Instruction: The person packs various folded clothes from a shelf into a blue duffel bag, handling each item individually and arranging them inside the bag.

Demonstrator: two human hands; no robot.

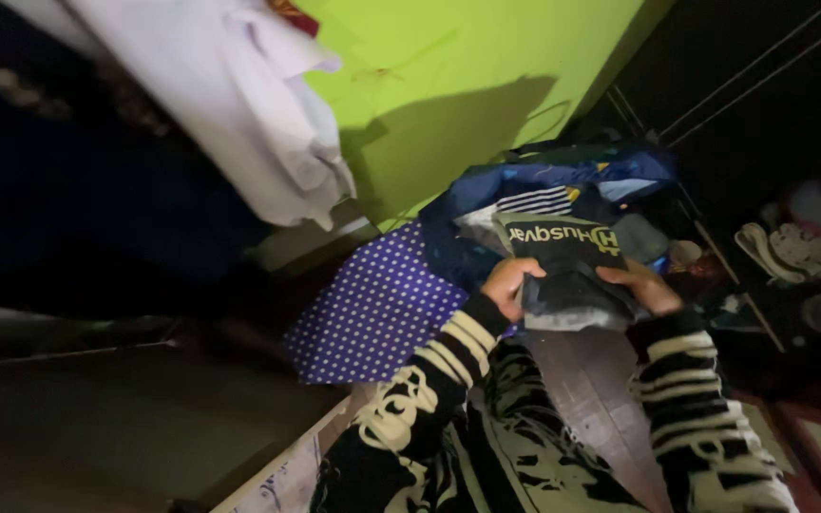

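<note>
Folded dark cloth (570,271), soft and layered, clamped between left hand (508,286) and right hand (648,287)

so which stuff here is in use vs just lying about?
In use: left hand, right hand, dark folded garment, pile of clothes.
Lying about: spotted purple cloth, white hanging cloth, green wall, shoes.

surface: dim, mostly covered, kind cannot be told | on it: purple dotted cloth (372,309) spread flat beside the green wall (448,85) | next to cloth, touching: blue bag (486,195) heaped with folded clothes (563,252) | right of the bag: more clutter, too dark to tell
</note>
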